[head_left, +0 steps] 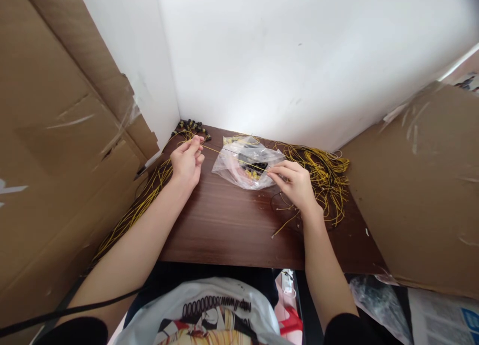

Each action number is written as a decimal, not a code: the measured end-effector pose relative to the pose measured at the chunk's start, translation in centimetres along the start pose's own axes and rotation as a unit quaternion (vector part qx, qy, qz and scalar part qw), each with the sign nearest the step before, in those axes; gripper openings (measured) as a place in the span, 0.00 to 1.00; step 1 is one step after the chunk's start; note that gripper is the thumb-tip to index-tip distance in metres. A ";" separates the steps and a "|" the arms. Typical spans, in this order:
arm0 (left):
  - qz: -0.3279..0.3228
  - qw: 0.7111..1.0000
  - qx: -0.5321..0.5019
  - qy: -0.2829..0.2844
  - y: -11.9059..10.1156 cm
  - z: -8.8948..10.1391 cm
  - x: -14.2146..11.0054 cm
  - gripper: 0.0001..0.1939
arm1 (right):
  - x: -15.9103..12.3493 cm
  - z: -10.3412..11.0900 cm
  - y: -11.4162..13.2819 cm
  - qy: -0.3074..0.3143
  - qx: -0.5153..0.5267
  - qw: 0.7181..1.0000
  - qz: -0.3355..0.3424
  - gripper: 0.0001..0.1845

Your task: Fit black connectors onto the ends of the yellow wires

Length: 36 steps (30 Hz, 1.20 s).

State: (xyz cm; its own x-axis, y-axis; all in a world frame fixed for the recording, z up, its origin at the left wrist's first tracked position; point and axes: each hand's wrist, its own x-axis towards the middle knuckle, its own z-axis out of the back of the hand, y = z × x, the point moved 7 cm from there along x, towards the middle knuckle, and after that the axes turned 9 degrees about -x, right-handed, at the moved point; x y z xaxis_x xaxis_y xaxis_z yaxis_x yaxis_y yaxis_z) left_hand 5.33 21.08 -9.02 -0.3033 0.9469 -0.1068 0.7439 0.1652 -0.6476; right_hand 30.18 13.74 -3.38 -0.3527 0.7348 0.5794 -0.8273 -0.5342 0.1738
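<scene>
My left hand (188,160) and my right hand (294,182) are both closed in a pinch on a pair of thin wires, one yellow wire (215,149) and one black. The wires stretch between my hands, above a clear plastic bag (224,168). In the bag lie small black connectors (259,166) and yellow pieces (252,174). Just behind my left hand is a cluster of wires ending in black connectors (192,125). A tangle of yellow and black wires (318,160) lies beside my right hand. Whatever sits inside my left fingertips is too small to make out.
The brown wooden table (224,230) is bounded by a white wall (284,61) at the back and cardboard panels (63,135) on the left and right. More yellow wires (130,215) run along the left edge, partly behind my left forearm.
</scene>
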 end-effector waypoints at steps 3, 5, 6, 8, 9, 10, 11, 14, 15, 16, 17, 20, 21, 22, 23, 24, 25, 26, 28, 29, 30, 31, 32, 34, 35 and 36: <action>0.007 1.000 -0.010 -0.013 0.0 0.3 0.1 0.07 | -0.1 0.4 -0.6 -0.016 -0.010 1.000 -0.006 0.07; 0.014 1.000 -0.017 -0.020 0.1 0.4 0.1 0.07 | -0.1 0.4 -0.8 -0.013 -0.005 1.000 -0.008 0.07; 0.018 0.999 -0.020 -0.023 0.1 0.5 0.1 0.07 | -0.1 0.4 -0.8 -0.010 0.000 1.000 -0.008 0.08; 0.024 0.999 -0.025 -0.029 0.1 0.6 0.2 0.08 | -0.1 0.3 -0.8 -0.006 0.011 1.000 -0.009 0.08; 0.026 0.999 -0.026 -0.032 0.1 0.7 0.2 0.08 | -0.1 0.3 -0.8 -0.005 0.013 1.000 -0.008 0.08; 0.029 0.999 -0.026 -0.035 0.1 0.7 0.2 0.08 | -0.1 0.3 -0.8 -0.005 0.013 1.000 -0.007 0.08; 0.030 0.999 -0.025 -0.036 0.1 0.7 0.2 0.08 | 0.0 0.3 -0.8 -0.005 0.009 1.000 -0.006 0.08; 0.030 0.999 -0.019 -0.036 0.0 0.7 0.3 0.08 | 0.0 0.3 -0.7 -0.001 -0.006 1.000 -0.003 0.07; 0.029 0.999 -0.020 -0.036 -0.1 0.7 0.3 0.08 | 0.1 0.3 -0.6 0.001 -0.006 1.000 -0.002 0.07; 0.028 0.999 -0.021 -0.038 -0.2 0.7 0.4 0.09 | 0.1 0.2 -0.4 0.007 -0.001 1.000 0.001 0.07; 0.027 0.998 -0.023 -0.041 -0.2 0.8 0.5 0.09 | 0.1 0.0 -0.2 0.014 0.007 1.000 0.006 0.07; 0.025 0.998 -0.030 -0.051 -0.5 1.2 0.9 0.09 | 0.2 -0.8 0.8 0.042 0.035 0.998 0.029 0.07; 0.026 0.998 -0.030 -0.051 -0.5 1.3 1.0 0.09 | 0.2 -1.1 1.1 0.045 0.036 0.998 0.034 0.08; 0.027 0.998 -0.027 -0.048 -0.6 1.3 1.1 0.09 | 0.2 -1.3 1.4 0.044 0.034 0.998 0.037 0.08; 0.030 0.998 -0.021 -0.041 -0.5 1.3 1.1 0.09 | 0.3 -1.4 1.7 0.037 0.029 0.998 0.035 0.08; 0.035 0.999 -0.012 -0.030 -0.5 1.2 1.1 0.09 | 0.3 -1.4 1.9 0.027 0.023 0.999 0.032 0.08; 0.044 0.999 -0.001 -0.014 -0.3 0.9 1.0 0.11 | 0.3 -1.4 2.1 0.015 0.019 0.999 0.027 0.08; 0.055 0.998 0.013 0.006 0.0 0.5 0.8 0.12 | 0.3 -1.4 2.2 0.004 0.018 1.000 0.021 0.08; 0.091 0.994 0.041 0.051 0.8 -0.2 0.2 0.16 | 0.3 -1.4 2.4 -0.013 0.024 1.000 0.008 0.08; 0.116 0.989 0.055 0.073 1.3 -0.6 -0.2 0.18 | 0.3 -1.4 2.5 -0.019 0.030 0.999 0.000 0.08; 0.145 0.983 0.068 0.094 1.8 -0.9 -0.7 0.19 | 0.3 -1.4 2.4 -0.023 0.038 0.999 -0.008 0.08; 0.178 0.974 0.082 0.117 2.4 -1.2 -1.2 0.20 | 0.3 -1.4 2.4 -0.025 0.049 0.998 -0.017 0.08; 0.211 0.962 0.096 0.144 2.9 -1.5 -1.7 0.21 | 0.3 -1.4 2.3 -0.028 0.061 0.997 -0.026 0.08; 0.268 0.933 0.126 0.204 3.8 -2.0 -2.9 0.21 | 0.3 -1.4 2.2 -0.037 0.086 0.995 -0.041 0.08; 0.288 0.919 0.140 0.232 4.2 -2.3 -3.6 0.21 | 0.3 -1.4 2.1 -0.041 0.095 0.994 -0.045 0.08; 0.300 0.907 0.153 0.253 4.5 -2.5 -4.1 0.21 | 0.3 -1.3 2.1 -0.043 0.102 0.993 -0.048 0.09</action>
State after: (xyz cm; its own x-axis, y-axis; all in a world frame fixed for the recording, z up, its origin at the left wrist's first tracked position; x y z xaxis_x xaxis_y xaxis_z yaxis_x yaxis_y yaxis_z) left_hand 11.43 18.62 -9.65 0.4712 0.8594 -0.1984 0.4617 -0.4321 -0.7747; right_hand 27.70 13.39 -3.90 -0.2314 0.7522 0.6170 -0.7459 -0.5444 0.3839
